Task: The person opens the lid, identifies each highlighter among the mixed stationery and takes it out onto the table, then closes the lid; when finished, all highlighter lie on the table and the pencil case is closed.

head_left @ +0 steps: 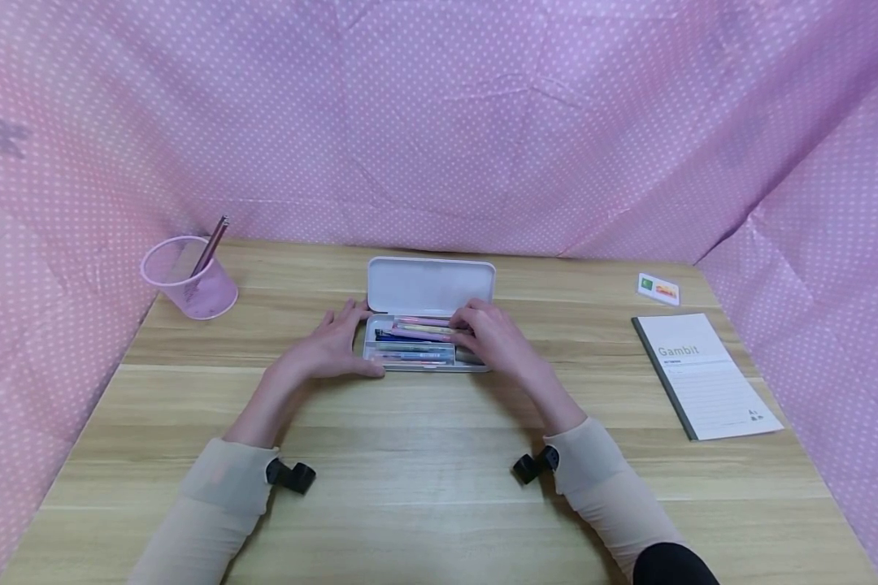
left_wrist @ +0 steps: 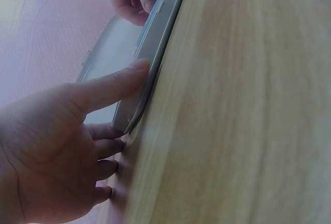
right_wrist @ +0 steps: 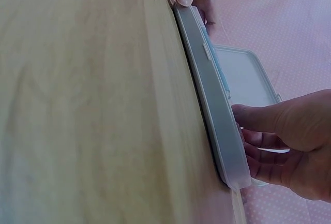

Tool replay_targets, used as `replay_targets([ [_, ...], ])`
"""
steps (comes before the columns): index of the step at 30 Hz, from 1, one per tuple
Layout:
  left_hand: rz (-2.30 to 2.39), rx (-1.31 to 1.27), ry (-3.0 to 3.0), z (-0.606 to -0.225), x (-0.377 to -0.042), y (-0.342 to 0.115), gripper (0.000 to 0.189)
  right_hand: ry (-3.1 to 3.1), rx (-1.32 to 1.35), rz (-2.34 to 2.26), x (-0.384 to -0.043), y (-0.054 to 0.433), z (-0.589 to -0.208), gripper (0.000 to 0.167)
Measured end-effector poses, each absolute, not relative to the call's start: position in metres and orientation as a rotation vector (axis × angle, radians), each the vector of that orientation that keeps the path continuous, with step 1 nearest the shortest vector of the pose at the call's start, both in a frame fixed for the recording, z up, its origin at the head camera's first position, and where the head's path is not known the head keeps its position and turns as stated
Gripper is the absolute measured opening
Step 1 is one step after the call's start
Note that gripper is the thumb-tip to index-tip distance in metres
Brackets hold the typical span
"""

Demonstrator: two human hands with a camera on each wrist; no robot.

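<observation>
Left hand [head_left: 329, 345] touches an open, whitish pencil case [head_left: 432, 284].

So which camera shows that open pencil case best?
The head view: it looks down on the pencil case, showing the raised lid and pens inside, though the right hand covers part. Both wrist views show its front wall from low down and part of the lid, but little of what lies inside.

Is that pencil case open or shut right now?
Open: the pencil case's lid sits back behind its base, leaving the pens inside uncovered beside the right hand.
</observation>
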State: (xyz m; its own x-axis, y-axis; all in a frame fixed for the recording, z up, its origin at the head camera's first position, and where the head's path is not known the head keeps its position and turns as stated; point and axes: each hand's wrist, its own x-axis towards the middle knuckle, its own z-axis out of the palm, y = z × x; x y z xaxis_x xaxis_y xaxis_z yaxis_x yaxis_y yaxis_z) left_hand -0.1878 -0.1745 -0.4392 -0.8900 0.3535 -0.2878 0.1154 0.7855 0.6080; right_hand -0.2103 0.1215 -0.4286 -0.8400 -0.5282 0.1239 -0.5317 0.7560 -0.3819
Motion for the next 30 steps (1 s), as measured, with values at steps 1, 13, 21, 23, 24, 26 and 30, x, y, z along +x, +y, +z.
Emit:
replay_targets([
  [1,0.846,0.355,2.587,-0.439,-0.188,-0.175,0.108,-2.935,0.888,0.645,-0.210,0.121,-0.429,0.019],
  [13,0.842,0.352,2.592,-0.438,-0.188,-0.175,0.108,-2.907,0.906,0.717,-0.212,0.121,-0.429,0.014],
  [21,0.848,0.357,2.592,-0.437,-0.188,-0.173,0.108,-2.893,0.880,0.789,-0.213,0.124,-0.428,0.010],
  [23,0.847,0.358,2.592,-0.437,-0.188,-0.172,0.108,-2.889,0.874,0.798,-0.213,0.125,-0.428,0.010],
  [24,0.846,0.359,2.593,-0.436,-0.188,-0.172,0.108,-2.890,0.870,0.804,-0.213,0.126,-0.427,0.010],
  [26,0.847,0.358,2.594,-0.437,-0.188,-0.172,0.108,-2.891,0.862,0.805,-0.214,0.127,-0.426,0.011],
  [30,0.840,0.356,2.596,-0.440,-0.188,-0.174,0.110,-2.886,0.863,0.819,-0.215,0.134,-0.425,0.010],
])
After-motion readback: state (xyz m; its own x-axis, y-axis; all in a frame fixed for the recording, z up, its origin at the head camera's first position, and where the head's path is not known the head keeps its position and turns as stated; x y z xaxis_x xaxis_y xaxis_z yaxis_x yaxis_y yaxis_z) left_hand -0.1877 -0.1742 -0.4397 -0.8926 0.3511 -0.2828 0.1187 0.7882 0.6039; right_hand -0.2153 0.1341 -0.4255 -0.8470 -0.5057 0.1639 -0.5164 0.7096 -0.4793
